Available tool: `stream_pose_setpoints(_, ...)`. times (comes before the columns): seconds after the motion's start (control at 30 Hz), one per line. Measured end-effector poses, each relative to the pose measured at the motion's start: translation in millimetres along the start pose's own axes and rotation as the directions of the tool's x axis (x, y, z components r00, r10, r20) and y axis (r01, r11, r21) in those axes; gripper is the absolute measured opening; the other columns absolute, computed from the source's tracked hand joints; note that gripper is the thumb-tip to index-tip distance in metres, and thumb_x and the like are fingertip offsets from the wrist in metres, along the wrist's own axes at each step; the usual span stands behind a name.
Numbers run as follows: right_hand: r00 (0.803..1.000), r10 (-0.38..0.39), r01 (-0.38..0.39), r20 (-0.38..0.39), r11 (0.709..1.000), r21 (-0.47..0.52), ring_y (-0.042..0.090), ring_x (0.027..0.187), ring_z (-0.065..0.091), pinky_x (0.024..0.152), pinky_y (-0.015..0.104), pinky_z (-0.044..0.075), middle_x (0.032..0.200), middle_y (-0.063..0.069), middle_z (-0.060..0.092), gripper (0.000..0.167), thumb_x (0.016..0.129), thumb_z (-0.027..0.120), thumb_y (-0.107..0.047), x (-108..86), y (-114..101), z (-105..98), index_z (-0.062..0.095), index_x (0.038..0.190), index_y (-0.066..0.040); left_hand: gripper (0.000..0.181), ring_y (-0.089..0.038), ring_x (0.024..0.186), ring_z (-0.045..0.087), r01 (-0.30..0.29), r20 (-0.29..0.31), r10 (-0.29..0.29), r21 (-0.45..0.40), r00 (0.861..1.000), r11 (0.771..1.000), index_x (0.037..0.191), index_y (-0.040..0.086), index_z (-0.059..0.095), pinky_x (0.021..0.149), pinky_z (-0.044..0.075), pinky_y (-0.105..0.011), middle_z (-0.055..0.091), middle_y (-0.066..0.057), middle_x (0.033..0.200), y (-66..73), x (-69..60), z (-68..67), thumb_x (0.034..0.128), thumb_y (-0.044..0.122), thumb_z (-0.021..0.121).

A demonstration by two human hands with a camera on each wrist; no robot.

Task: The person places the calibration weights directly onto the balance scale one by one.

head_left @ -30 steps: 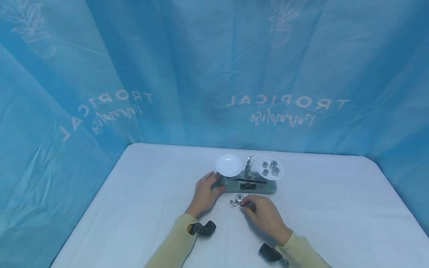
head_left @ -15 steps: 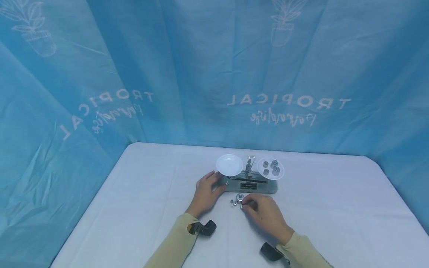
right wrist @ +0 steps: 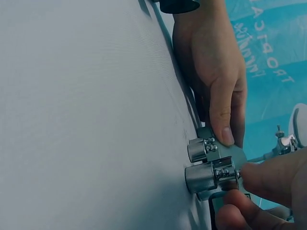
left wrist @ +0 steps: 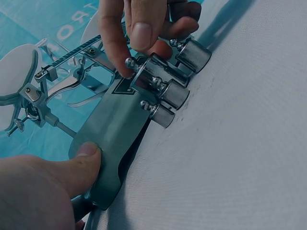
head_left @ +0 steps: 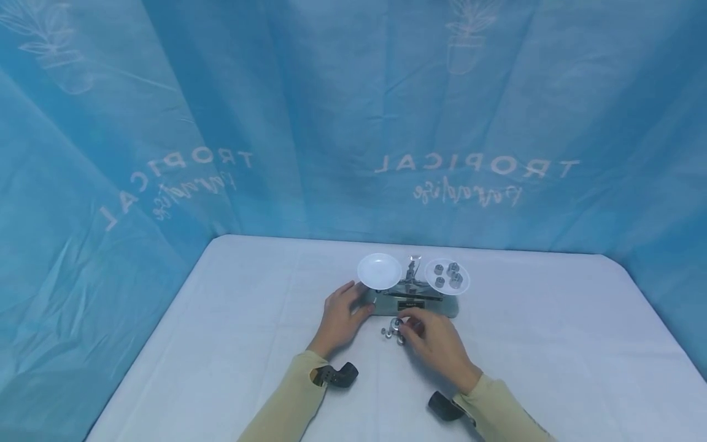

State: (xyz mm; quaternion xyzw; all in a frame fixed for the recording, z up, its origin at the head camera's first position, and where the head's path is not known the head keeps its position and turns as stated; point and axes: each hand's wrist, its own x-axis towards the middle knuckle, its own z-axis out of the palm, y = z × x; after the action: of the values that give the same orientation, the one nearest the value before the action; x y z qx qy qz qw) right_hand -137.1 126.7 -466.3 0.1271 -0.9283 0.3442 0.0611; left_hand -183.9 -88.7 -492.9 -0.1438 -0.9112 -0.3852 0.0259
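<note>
A small balance scale [head_left: 383,305] with a grey-green base stands toward the table's far side. My left hand [head_left: 338,322] holds the base's left end, thumb [left wrist: 84,165] on its front face; the other fingers are mostly hidden behind. In front of the base, my right hand [head_left: 439,347] pinches the knob of the largest metal weight [left wrist: 160,72] between thumb and fingers. It appears upright, at table level. Three smaller knobbed weights sit close around it: one [left wrist: 194,55] on the right, another [left wrist: 175,94] in front, and the smallest [left wrist: 162,116] on the left.
The scale's left white pan [head_left: 379,270] is bare. Several metal weights [head_left: 455,280] stand on its right pan [head_left: 466,283]. A white cloth covers the table [head_left: 248,331], and a blue printed curtain [head_left: 331,123] hangs behind and at the sides.
My right hand has shifted slightly forward, from the small weight on the right to the largest weight. That small weight now stands free. My left hand has stayed on the scale.
</note>
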Motion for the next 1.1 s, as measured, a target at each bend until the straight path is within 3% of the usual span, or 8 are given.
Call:
stream_pose_setpoints(0.27, 0.999, -0.053, 0.053, -0.011, 0.998, -0.037, 0.008, 0.081, 0.061, 0.072, 0.029, 0.054, 0.1, -0.002, 0.072, 0.014, 0.088, 0.078, -0.013, 4.3, -1, 1, 0.076, 0.1, -0.018, 0.053, -0.03, 0.146, 0.034, -0.001, 0.009, 0.001, 0.01, 1.0, 1.0, 0.148, 0.017, 0.051, 0.12, 0.018, -0.059, 0.052, -0.002, 0.15, 0.0, 1.6, -0.1, 0.099, 0.034, 0.062)
stream_pose_setpoints(0.63, 0.998, -0.061, 0.061, -0.013, 0.998, -0.02, 0.02, 0.096, 0.069, 0.087, 0.041, 0.057, 0.1, 0.0, 0.073, 0.011, 0.089, 0.076, -0.008, 6.4, -2, 2, 0.075, 0.098, -0.014, 0.052, -0.032, 0.145, 0.035, -0.023, -0.011, 0.024, 0.002, 1.0, 1.0, 0.147, 0.015, 0.051, 0.119, 0.019, -0.061, 0.053, -0.004, 0.149, 2.2, 1.7, -1.5, 0.0996, 0.033, 0.062)
stream_pose_setpoints(0.83, 0.998, -0.055, 0.054, -0.025, 0.998, -0.028, 0.019, 0.094, 0.068, 0.085, 0.04, 0.057, 0.1, 0.001, 0.072, 0.011, 0.09, 0.074, -0.006, 4.7, -4, 0, 0.074, 0.1, -0.013, 0.051, -0.033, 0.145, 0.036, -0.023, -0.008, 0.023, 0.003, 1.0, 1.0, 0.146, 0.014, 0.053, 0.119, 0.021, -0.061, 0.054, -0.005, 0.149, 0.8, 0.6, -0.9, 0.0994, 0.033, 0.062)
stream_pose_setpoints(1.1, 0.996, -0.075, 0.073, -0.05, 0.997, -0.03, 0.011, 0.087, 0.065, 0.073, 0.032, 0.057, 0.098, -0.002, 0.069, 0.012, 0.091, 0.074, -0.008, 4.5, -14, -9, 0.072, 0.101, -0.014, 0.051, -0.032, 0.145, 0.035, -0.027, -0.015, 0.028, 0.005, 1.0, 1.0, 0.146, 0.012, 0.053, 0.12, 0.02, -0.059, 0.053, -0.005, 0.149, 0.3, -1.4, -2.1, 0.0994, 0.032, 0.062)
